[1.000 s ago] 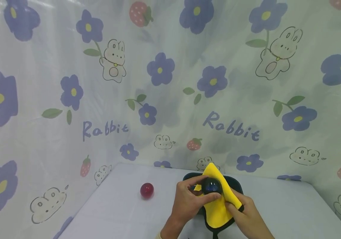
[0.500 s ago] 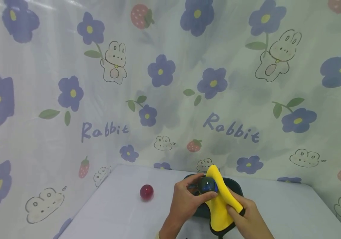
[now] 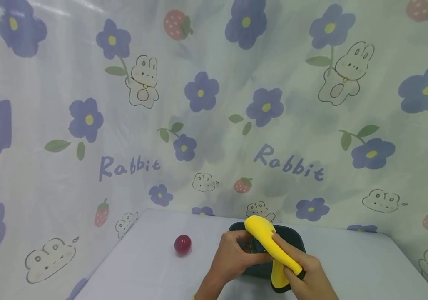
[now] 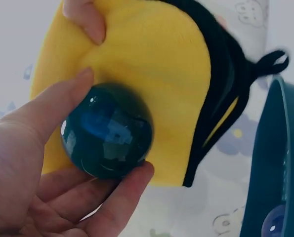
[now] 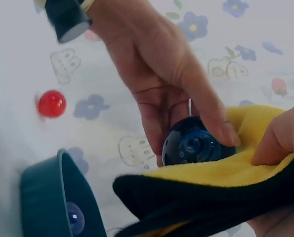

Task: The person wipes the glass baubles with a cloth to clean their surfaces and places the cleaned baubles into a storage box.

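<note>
Right hand [image 3: 307, 277] has folded yellow cloth [image 3: 264, 235] over dark ball [image 4: 106, 137].

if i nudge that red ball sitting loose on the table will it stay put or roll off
Probably rolls: the red ball looks fully round and sits free on the flat table, with nothing beside it to stop it. Its glossy highlight suggests a hard, smooth surface, so it may be slippery to pinch. Weight cannot be judged.
</note>
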The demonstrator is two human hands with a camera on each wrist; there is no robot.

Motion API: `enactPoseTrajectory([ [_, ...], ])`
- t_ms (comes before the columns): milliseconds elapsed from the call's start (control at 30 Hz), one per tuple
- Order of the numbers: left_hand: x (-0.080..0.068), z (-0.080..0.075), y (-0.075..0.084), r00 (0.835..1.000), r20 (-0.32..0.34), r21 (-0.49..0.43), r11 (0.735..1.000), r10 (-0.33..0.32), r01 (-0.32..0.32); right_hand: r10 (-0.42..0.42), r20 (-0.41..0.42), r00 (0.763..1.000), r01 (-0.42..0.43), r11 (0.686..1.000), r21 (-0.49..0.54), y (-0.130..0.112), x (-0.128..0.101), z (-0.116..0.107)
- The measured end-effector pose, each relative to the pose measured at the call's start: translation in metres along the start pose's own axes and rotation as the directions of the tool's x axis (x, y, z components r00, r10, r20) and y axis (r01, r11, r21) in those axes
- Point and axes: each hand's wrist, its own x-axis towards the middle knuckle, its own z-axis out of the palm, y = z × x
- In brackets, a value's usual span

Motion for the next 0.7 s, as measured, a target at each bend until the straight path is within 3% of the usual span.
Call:
enactPoseTrajectory([
  [100,-0.002,0.003,-0.002,0.999,0.026,0.005,1.0,0.024,-0.024,-0.104,0.011,0.995,0.104,0.994,-0.025,0.004,0.001,0.001],
  [167,-0.002,0.006,-0.002,0.999,0.037,0.006,0.999,0.034,-0.034,-0.109,0.016,0.994,0.109,0.993,-0.043,0.006,0.001,0.001],
  [400,-0.005,0.008,0.005,0.994,0.077,0.009,0.996,0.082,-0.083,-0.018,0.042,0.999,0.022,0.996,-0.088,0.013,-0.001,0.0],
  [700,-0.008,0.005,0.011,0.983,0.098,-0.02,0.988,0.154,-0.153,0.126,0.138,0.982,-0.136,0.989,0.064,0.021,-0.002,-0.011],
])
